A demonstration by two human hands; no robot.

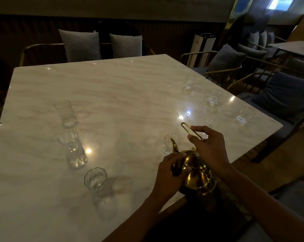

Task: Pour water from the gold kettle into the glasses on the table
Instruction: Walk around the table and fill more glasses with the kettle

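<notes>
Steadying the gold kettle (pixel 197 175) at the table's (pixel 104 88) near right edge, my left hand (pixel 170 173) cups its body while my right hand (pixel 208 145) pinches the handle (pixel 191 131), so next I judge I tip toward the nearest glass (pixel 168 144).

kettle (pixel 198 173): polished gold metal | glasses (pixel 65 113): clear glass | table (pixel 112 95): glossy marble-look

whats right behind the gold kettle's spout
A clear glass stands on the table just behind the gold kettle spout. The spout covers part of it, so its contents cannot be told.
</notes>
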